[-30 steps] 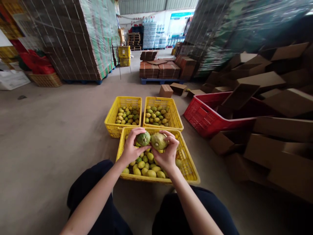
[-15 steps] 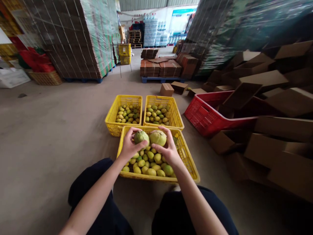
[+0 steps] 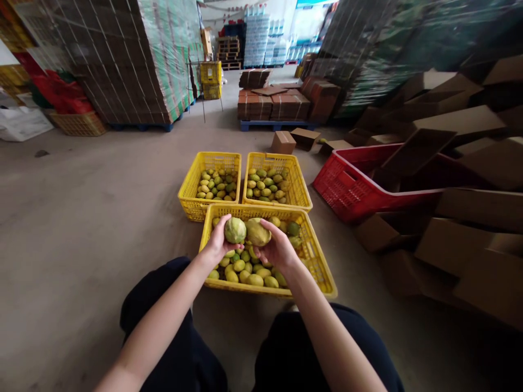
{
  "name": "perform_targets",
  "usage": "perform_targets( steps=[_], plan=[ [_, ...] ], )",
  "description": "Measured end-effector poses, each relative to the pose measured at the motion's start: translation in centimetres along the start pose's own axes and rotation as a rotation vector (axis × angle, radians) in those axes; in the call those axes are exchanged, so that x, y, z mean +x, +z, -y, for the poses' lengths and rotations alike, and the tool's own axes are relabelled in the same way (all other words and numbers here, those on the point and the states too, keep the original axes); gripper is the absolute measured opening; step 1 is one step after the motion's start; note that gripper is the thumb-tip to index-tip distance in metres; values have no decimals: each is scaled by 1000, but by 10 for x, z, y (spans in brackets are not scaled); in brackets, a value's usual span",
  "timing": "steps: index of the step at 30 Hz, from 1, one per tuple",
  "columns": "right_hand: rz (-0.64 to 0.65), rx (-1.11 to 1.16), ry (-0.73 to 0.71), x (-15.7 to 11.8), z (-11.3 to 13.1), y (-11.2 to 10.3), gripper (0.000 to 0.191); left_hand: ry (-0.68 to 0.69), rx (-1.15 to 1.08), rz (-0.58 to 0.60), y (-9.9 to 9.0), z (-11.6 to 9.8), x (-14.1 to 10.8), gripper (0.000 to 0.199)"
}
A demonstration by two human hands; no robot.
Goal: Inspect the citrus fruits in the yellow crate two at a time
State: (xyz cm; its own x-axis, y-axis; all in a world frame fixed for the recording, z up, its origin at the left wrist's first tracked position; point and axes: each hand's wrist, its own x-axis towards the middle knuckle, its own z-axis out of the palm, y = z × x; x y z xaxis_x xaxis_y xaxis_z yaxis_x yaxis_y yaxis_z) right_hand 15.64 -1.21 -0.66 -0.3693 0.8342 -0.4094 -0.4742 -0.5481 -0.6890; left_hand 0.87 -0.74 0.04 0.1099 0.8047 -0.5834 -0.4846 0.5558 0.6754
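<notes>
My left hand (image 3: 220, 239) grips a pale green, ribbed, lemon-like fruit (image 3: 235, 231), its fingers curled beneath. Close beside it, a larger yellow-green, lemon-like fruit (image 3: 258, 232) rests in my right hand (image 3: 278, 245), thumb over the top and fingers below. Both fruits are held over the near yellow crate (image 3: 316, 256). Inside that crate lie many smaller yellow and green lemons (image 3: 255, 280), partly covered by my hands. A few greener fruits (image 3: 293, 228) sit toward its far right corner.
Two more yellow crates, left (image 3: 190, 193) and right (image 3: 300, 190), stand just beyond, each holding lemons. To the right, a red crate (image 3: 343, 190) adjoins a heap of cardboard boxes (image 3: 453, 234). Flattened cardboard (image 3: 273, 103) is stacked on a blue pallet (image 3: 278, 125) farther back.
Both fruits have been turned in my hands. My right hand has rolled so its fingers lie under its fruit. The view has tilted slightly downward.
</notes>
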Motion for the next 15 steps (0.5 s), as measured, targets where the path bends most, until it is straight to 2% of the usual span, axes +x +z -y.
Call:
perform_targets(
  steps=[3,5,8,10,12,15],
  plan=[
    [-63,48,-49,2,-3,2,27,109,-81,12,-1,4,3,33],
    [-68,129,-95,2,-5,2,30,145,-186,72,-2,6,4,31],
    [80,291,-143,2,-5,1,35,91,-413,249,-1,7,2,36],
    [135,420,-165,3,-5,0,34,53,-586,315,-1,7,2,36],
    [73,556,-204,5,-7,-1,27,57,-724,318,0,7,3,30],
    [-64,685,-259,10,-11,-1,21,101,-799,310,3,10,5,26]
  ],
)
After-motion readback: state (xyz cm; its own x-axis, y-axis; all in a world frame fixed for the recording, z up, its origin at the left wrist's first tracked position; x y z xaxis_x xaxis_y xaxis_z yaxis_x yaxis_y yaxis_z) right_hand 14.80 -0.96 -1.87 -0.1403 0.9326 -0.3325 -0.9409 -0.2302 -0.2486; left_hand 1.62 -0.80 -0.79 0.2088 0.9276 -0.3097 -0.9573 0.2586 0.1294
